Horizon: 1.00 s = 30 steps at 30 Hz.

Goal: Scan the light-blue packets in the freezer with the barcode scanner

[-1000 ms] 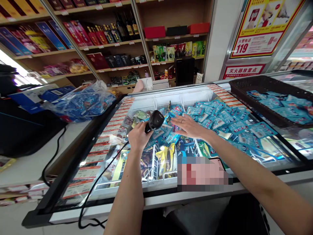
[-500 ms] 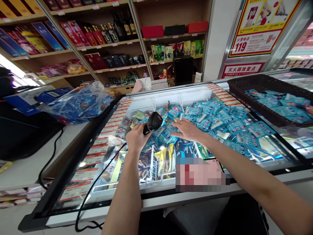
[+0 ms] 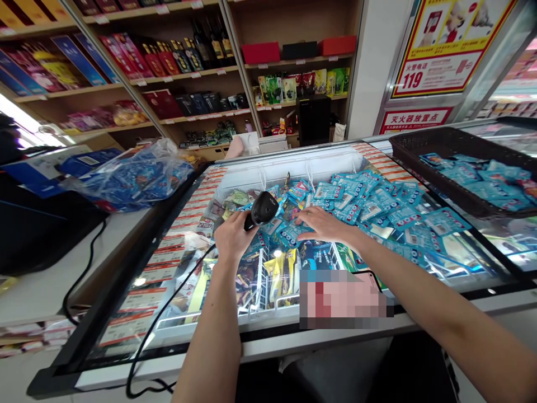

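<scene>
My left hand (image 3: 233,235) is wrapped round the handle of a black barcode scanner (image 3: 264,209), its head tilted toward the packets on the right. A black cable (image 3: 176,296) runs from it down to the lower left. Over the blue packets (image 3: 289,232) near the middle of the freezer, my right hand (image 3: 323,224) is stretched out with its fingers apart; whether the fingertips touch a packet I cannot tell. Many more blue packets (image 3: 371,210) lie heaped on the glass lid (image 3: 453,271) to the right of that hand.
A dark basket (image 3: 465,201) with blue packets stands at the right. On the left counter is a clear plastic bag (image 3: 138,179) of blue packets. A blurred-out phone-like object (image 3: 344,299) lies on the front edge. Stocked shelves (image 3: 188,75) stand behind.
My right hand has shifted slightly, and its fingers have changed pose over the packets. My left hand keeps the scanner in nearly the same place.
</scene>
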Available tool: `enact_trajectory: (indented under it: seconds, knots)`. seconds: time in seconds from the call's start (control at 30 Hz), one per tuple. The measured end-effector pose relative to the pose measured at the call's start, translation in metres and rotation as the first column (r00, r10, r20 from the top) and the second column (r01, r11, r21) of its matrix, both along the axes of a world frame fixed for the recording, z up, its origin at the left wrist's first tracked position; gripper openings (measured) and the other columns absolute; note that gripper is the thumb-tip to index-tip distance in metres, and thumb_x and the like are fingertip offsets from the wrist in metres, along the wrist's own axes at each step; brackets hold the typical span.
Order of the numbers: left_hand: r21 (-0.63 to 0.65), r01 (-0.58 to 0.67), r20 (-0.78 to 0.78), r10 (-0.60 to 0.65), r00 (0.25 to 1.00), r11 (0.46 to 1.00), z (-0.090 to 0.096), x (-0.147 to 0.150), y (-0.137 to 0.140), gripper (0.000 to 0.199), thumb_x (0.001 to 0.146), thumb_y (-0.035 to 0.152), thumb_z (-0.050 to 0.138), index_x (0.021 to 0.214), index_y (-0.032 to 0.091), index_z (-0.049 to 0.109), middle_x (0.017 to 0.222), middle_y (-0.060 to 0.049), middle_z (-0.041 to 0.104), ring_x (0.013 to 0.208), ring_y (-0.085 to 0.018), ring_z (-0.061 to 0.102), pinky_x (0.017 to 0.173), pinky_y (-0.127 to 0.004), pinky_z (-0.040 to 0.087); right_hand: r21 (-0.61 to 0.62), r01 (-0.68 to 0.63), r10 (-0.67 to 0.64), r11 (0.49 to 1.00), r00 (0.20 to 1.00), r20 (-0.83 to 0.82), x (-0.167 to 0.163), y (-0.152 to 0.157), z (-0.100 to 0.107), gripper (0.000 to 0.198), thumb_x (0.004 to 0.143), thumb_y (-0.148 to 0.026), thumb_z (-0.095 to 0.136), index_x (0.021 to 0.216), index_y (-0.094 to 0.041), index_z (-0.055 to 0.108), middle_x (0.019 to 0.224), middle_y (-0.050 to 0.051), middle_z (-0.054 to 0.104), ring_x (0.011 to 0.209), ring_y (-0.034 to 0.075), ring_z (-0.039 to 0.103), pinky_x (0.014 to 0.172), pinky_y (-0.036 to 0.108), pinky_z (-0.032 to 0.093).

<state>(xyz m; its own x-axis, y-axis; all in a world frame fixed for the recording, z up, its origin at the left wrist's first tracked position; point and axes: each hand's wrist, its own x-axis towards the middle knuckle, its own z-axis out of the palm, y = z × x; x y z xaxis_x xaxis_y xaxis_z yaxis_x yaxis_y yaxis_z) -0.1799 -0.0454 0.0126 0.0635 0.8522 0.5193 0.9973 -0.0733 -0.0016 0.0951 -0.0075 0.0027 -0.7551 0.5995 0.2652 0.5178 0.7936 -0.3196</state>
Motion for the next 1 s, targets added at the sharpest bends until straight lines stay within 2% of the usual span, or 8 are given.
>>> enact_trajectory:
  seconds: [0.1, 0.23, 0.4, 0.53, 0.63, 0.77, 0.9, 1.0]
  knots:
    - [0.002, 0.003, -0.01, -0.003, 1.0, 1.0, 0.0, 0.0, 0.0, 0.035, 0.08, 0.045, 0.053, 0.108, 0.025, 0.061, 0.096, -0.005, 0.067, 0.089, -0.023, 0.062, 0.057, -0.029, 0.034, -0.021, 0.0, -0.001, 1.0, 1.0, -0.009, 0.0, 0.0, 0.003, 0.047, 0.082, -0.054, 0.055, 0.118, -0.026, 0.053, 0.119, 0.007, 0.058, 0.118, 0.026, 0.044, 0.096, 0.041, 0.037]
    - [-0.002, -0.003, -0.005, 0.003, 1.0, 1.0, -0.001, -0.001, 0.001, 0.037, 0.08, 0.045, 0.053, 0.109, 0.025, 0.061, 0.096, -0.005, 0.067, 0.088, -0.023, 0.062, 0.057, -0.028, 0.035, 0.009, -0.033, 0.033, 0.999, 0.999, 0.0, 0.001, 0.004, 0.001, 0.06, 0.078, -0.056, 0.059, 0.13, -0.029, 0.046, 0.127, 0.007, 0.052, 0.116, 0.025, 0.045, 0.097, 0.042, 0.036]
    - [0.012, -0.003, -0.005, 0.003, 1.0, 1.0, -0.002, -0.001, 0.002, 0.036, 0.08, 0.045, 0.053, 0.108, 0.024, 0.061, 0.094, -0.005, 0.067, 0.087, -0.022, 0.062, 0.056, -0.028, 0.034, 0.034, -0.043, 0.042, 0.998, 0.999, 0.029, 0.0, 0.009, -0.004, 0.06, 0.07, -0.062, 0.063, 0.121, -0.032, 0.056, 0.12, 0.007, 0.053, 0.115, 0.027, 0.043, 0.096, 0.044, 0.035]
    - [0.027, -0.001, -0.004, 0.001, 1.0, 1.0, -0.003, -0.002, 0.002, 0.035, 0.08, 0.044, 0.054, 0.107, 0.025, 0.061, 0.094, -0.004, 0.067, 0.087, -0.022, 0.062, 0.056, -0.028, 0.033, -0.062, 0.0, -0.003, 0.998, 0.999, -0.049, -0.003, 0.008, -0.001, 0.059, 0.065, -0.061, 0.069, 0.113, -0.028, 0.059, 0.118, 0.007, 0.054, 0.114, 0.026, 0.045, 0.097, 0.044, 0.035]
    - [0.017, 0.002, 0.005, -0.002, 1.0, 1.0, -0.003, -0.002, 0.001, 0.035, 0.08, 0.045, 0.053, 0.108, 0.025, 0.061, 0.095, -0.005, 0.067, 0.086, -0.022, 0.062, 0.057, -0.028, 0.033, -0.199, 0.014, -0.053, 0.98, 0.98, -0.192, -0.003, 0.008, 0.002, 0.055, 0.068, -0.056, 0.069, 0.111, -0.025, 0.056, 0.117, 0.007, 0.056, 0.111, 0.024, 0.05, 0.095, 0.042, 0.038]
    - [0.002, -0.005, -0.001, 0.005, 1.0, 1.0, -0.001, -0.002, 0.0, 0.036, 0.079, 0.045, 0.053, 0.108, 0.024, 0.061, 0.095, -0.005, 0.067, 0.086, -0.022, 0.062, 0.057, -0.028, 0.035, -0.415, -0.025, -0.197, 0.909, 0.854, -0.481, 0.0, 0.016, -0.004, 0.041, 0.074, -0.051, 0.064, 0.101, -0.022, 0.055, 0.099, 0.004, 0.062, 0.09, 0.019, 0.059, 0.08, 0.037, 0.047]
    - [0.005, 0.001, -0.009, -0.001, 1.0, 1.0, 0.0, -0.001, 0.0, 0.037, 0.079, 0.045, 0.053, 0.108, 0.024, 0.06, 0.095, -0.005, 0.067, 0.087, -0.022, 0.062, 0.058, -0.028, 0.036, -0.504, -0.037, -0.362, 0.863, 0.651, -0.667, 0.001, 0.03, -0.015, 0.033, 0.072, -0.05, 0.065, 0.084, -0.022, 0.05, 0.071, -0.004, 0.057, 0.069, 0.016, 0.058, 0.068, 0.033, 0.05]
    - [0.011, 0.014, -0.003, -0.014, 1.0, 1.0, 0.0, 0.0, 0.0, 0.036, 0.079, 0.045, 0.053, 0.107, 0.024, 0.061, 0.094, -0.005, 0.067, 0.087, -0.022, 0.062, 0.058, -0.028, 0.036, -0.541, -0.021, -0.468, 0.841, 0.474, -0.746, 0.003, 0.037, -0.017, 0.045, 0.067, -0.048, 0.069, 0.099, -0.025, 0.047, 0.073, -0.005, 0.055, 0.067, 0.015, 0.06, 0.062, 0.031, 0.052]
